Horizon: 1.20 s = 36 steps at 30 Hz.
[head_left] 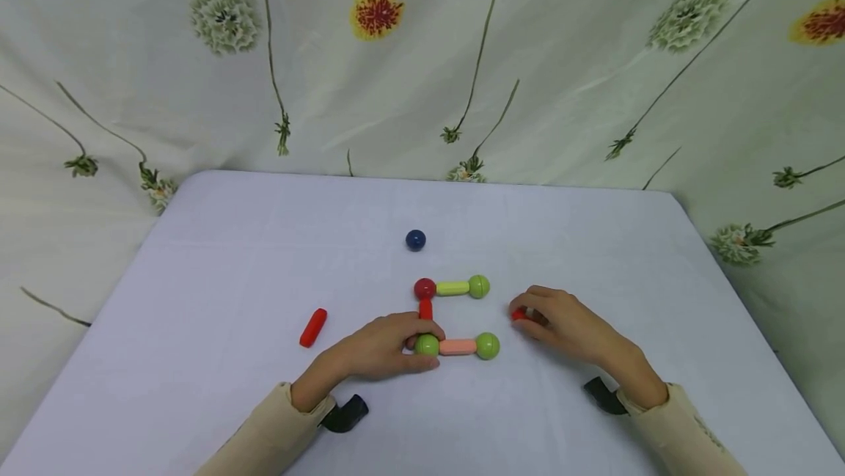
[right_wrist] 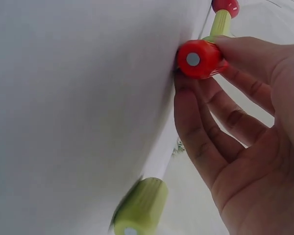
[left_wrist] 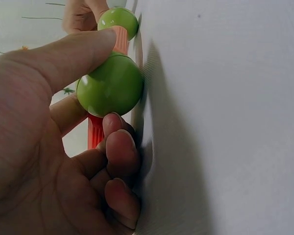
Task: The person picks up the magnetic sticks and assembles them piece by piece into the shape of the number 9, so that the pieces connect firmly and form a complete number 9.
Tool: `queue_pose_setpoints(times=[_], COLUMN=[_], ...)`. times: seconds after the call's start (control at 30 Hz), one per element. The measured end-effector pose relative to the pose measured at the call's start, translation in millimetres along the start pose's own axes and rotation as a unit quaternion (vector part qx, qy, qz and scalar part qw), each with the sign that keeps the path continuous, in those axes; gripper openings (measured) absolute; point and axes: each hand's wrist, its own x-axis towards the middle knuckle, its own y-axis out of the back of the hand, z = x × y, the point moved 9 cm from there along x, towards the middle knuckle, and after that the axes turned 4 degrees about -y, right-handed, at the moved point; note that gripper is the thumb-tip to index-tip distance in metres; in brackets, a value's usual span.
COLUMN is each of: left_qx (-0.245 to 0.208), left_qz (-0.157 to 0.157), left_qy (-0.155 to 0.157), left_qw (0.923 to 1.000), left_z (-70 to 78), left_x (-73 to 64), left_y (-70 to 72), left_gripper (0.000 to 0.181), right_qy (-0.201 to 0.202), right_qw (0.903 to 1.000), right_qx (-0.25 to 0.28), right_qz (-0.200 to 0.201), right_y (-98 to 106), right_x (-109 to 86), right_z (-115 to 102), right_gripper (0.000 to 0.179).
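My left hand [head_left: 379,348] holds a green ball [head_left: 427,345] between thumb and fingers, at the near-left corner of a joined shape on the table. From that ball a salmon rod [head_left: 458,347] runs right to another green ball [head_left: 488,345]. A red rod [head_left: 425,309] leads away to a red ball [head_left: 425,288], followed by a yellow-green rod [head_left: 452,288] and a third green ball [head_left: 479,286]. Right of the shape, my right hand [head_left: 561,322] pinches a separate red rod [right_wrist: 201,61], its grey end disc showing in the right wrist view.
A dark blue ball [head_left: 415,240] lies beyond the shape. One loose red rod [head_left: 313,328] is left of it. Low in the right wrist view, another yellow-green rod [right_wrist: 142,208] lies on the white table [head_left: 231,256]. A flowered cloth [head_left: 561,80] hangs behind the far edge.
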Motion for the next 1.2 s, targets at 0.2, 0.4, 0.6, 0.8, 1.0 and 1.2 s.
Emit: queue_pose_setpoints(times=[0.2,0.4,0.6,0.8,1.0,1.2], left_qx=[0.000,0.002,0.002,0.004,0.001,0.003], left_qz=[0.000,0.000,-0.002,-0.003,-0.004,-0.002], left_qy=[-0.003,-0.003,-0.001,0.001,0.000,0.002], left_qw=[1.0000,1.0000,1.0000,1.0000,1.0000,1.0000], left_z=[0.8,0.8,0.7,-0.1,0.4,0.8], left_x=[0.4,-0.1,-0.5,-0.6,-0.9,-1.2], left_y=[-0.1,-0.2,-0.1,0.3,-1.0,0.1], left_gripper=[0.030,0.030,0.031,0.031,0.030,0.031], right_qy=[0.010,0.011,-0.006,-0.010,-0.025,-0.057], right_qw=[0.9998,0.9995,0.9993,0.9991,0.9954,0.9860], right_qx=[0.019,0.029,0.036,0.042,0.090,0.153], right_qz=[0.005,-0.002,-0.009,0.001,0.021,0.034], right_y=[0,2,3,2,3,1], right_x=[2.5,9.5,17.3,22.8,26.7,28.5], right_z=[-4,-10,-16,-19,-21,-23], right_gripper=[0.016,0.015,0.012,0.013,0.014,0.017])
